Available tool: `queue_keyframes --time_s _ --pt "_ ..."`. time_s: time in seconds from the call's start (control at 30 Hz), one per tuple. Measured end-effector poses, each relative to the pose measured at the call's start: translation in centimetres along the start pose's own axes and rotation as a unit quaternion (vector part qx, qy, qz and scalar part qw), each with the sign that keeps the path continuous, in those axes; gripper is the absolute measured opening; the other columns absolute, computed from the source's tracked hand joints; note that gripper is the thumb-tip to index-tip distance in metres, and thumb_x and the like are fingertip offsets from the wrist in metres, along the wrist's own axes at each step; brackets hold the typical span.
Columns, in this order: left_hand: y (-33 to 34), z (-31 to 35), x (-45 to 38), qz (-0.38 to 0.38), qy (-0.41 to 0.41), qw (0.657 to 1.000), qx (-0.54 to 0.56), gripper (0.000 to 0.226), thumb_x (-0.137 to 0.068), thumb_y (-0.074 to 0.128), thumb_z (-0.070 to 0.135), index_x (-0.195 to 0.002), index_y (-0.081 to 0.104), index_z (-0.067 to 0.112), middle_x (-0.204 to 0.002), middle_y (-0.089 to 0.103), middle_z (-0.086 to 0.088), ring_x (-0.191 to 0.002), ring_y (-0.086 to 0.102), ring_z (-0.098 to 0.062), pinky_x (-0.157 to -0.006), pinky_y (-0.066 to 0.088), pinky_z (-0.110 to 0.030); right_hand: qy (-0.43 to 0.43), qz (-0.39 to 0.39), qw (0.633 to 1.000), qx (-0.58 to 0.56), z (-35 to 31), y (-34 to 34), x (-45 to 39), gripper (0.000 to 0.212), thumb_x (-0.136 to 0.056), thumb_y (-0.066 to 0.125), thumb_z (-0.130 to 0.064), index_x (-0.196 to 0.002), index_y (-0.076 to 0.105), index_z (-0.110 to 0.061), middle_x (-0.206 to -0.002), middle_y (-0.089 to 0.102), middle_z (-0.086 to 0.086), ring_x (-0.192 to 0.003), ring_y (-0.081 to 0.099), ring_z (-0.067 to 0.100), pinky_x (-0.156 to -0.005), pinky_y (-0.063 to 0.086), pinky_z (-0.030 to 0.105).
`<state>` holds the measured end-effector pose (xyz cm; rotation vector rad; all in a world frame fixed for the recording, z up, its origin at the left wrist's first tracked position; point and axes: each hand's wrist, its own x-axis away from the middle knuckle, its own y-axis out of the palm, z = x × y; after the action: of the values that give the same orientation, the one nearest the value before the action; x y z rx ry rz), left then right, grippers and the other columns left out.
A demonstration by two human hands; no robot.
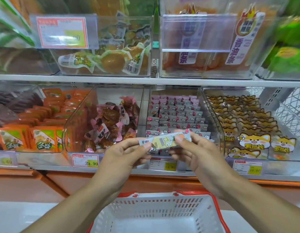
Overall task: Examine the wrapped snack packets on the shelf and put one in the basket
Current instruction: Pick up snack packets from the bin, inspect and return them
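Slim glossy foil snack packet held level above slotted white plastic basket, left hand grip and right hand grip pinching its crimped ends, clear acrylic shelf bins behind

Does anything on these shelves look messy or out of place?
Nothing is spilled or damaged. The only oddity: the clear tag holder on the upper right bin holds no price card, while the holder on the left bin has one.

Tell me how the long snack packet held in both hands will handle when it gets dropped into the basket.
The snack packet probably stays fairly stiff: it spans straight between the left hand and right hand without sagging. It looks light, pinched only by fingertips. Its glossy wrapper may be slippery, and it should land flat in the basket.
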<state>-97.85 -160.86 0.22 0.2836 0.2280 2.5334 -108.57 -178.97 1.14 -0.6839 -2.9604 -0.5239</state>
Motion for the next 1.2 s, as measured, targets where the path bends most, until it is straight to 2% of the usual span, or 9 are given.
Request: queue_keyframes --time_s 0.17,0.3,0.37,0.47,0.67,0.77,0.93,1.13,1.2 --pt "0.2 0.3 -0.6 0.000 0.100 0.982 -0.160 0.043 -0.074 0.083 0.032 -0.115 0.073 0.028 -0.106 0.077 0.011 -0.096 0.074 -0.008 -0.079 0.055 -0.015 -0.076 0.083 0.994 -0.014 -1.7 -0.1 -1.9 0.037 -0.082 0.076 -0.021 -0.114 0.062 -0.010 -0.105 0.078 0.007 -0.096 0.076 0.023 -0.081 0.062 0.029" --pt "1.0 -0.2 -0.7 -0.035 0.234 0.896 -0.377 0.044 -0.083 0.082 0.026 -0.121 0.066 0.040 -0.118 0.066 0.028 -0.116 0.058 0.007 -0.099 0.044 -0.010 -0.166 0.224 0.950 0.140 -2.3 0.1 -5.0 0.030 -0.082 0.084 -0.024 -0.094 0.056 -0.029 -0.077 0.072 -0.019 -0.070 0.067 -0.010 -0.065 0.051 0.013" --pt "1.5 -0.6 -0.7 -0.055 0.266 0.862 -0.427 0.044 -0.086 0.080 0.028 -0.125 0.064 0.039 -0.126 0.059 0.031 -0.124 0.051 0.009 -0.104 0.036 -0.006 -0.199 0.239 0.929 0.199 -2.1 0.5 -7.1 0.033 -0.080 0.085 -0.022 -0.090 0.055 -0.032 -0.077 0.069 -0.016 -0.067 0.065 -0.009 -0.058 0.045 0.007" --pt "2.1 -1.0 -0.6 -0.070 0.258 0.852 -0.451 0.045 -0.089 0.076 0.031 -0.130 0.060 0.041 -0.131 0.055 0.032 -0.128 0.046 0.010 -0.109 0.032 -0.008 -0.242 0.217 0.912 0.249 -2.0 1.1 -10.6 0.033 -0.085 0.080 -0.013 -0.099 0.053 -0.025 -0.095 0.065 -0.012 -0.081 0.063 0.002 -0.068 0.047 0.010" --pt "2.8 -1.3 -0.9 -0.072 0.228 0.853 -0.464 0.044 -0.095 0.069 0.031 -0.135 0.056 0.040 -0.135 0.049 0.033 -0.127 0.041 0.013 -0.116 0.032 -0.019 -0.243 0.182 0.859 0.413 -2.3 0.9 -14.6 0.027 -0.092 0.073 -0.018 -0.103 0.051 -0.028 -0.089 0.058 -0.021 -0.070 0.058 -0.016 -0.059 0.043 0.005" --pt "3.1 -1.3 -0.9 -0.074 0.215 0.845 -0.484 0.045 -0.095 0.067 0.034 -0.137 0.052 0.041 -0.139 0.046 0.030 -0.128 0.037 0.012 -0.114 0.026 -0.015 -0.235 0.129 0.839 0.473 -2.2 0.5 -15.2 0.027 -0.091 0.076 -0.025 -0.108 0.055 -0.027 -0.099 0.063 -0.017 -0.078 0.061 -0.002 -0.072 0.052 0.024" --pt "3.5 -1.7 -0.6 -0.108 0.212 0.821 -0.519 0.041 -0.097 0.064 0.033 -0.136 0.053 0.038 -0.140 0.045 0.025 -0.129 0.030 0.010 -0.096 0.009 0.004 -0.223 0.040 0.817 0.531 -1.8 0.1 -15.2 0.028 -0.091 0.074 -0.034 -0.111 0.053 -0.031 -0.109 0.067 -0.012 -0.091 0.066 0.009 -0.084 0.056 0.034" --pt "3.4 -1.9 -0.9 -0.121 0.217 0.815 -0.524 0.042 -0.097 0.063 0.034 -0.137 0.051 0.037 -0.140 0.043 0.025 -0.127 0.025 0.011 -0.088 0.009 0.009 -0.205 -0.040 0.685 0.698 -1.8 0.9 -17.0 0.030 -0.101 0.057 -0.013 -0.124 0.071 -0.027 -0.123 0.069 0.002 -0.117 0.060 0.026 -0.103 0.048 0.049" --pt "3.4 -1.9 -0.9 -0.123 0.218 0.813 -0.525 0.044 -0.096 0.063 0.034 -0.138 0.051 0.035 -0.141 0.042 0.024 -0.128 0.025 0.010 -0.087 0.007 0.010 -0.198 -0.032 0.689 0.696 -2.0 0.9 -17.3 0.035 -0.099 0.055 -0.005 -0.125 0.071 -0.023 -0.126 0.069 0.006 -0.119 0.061 0.027 -0.107 0.046 0.048"
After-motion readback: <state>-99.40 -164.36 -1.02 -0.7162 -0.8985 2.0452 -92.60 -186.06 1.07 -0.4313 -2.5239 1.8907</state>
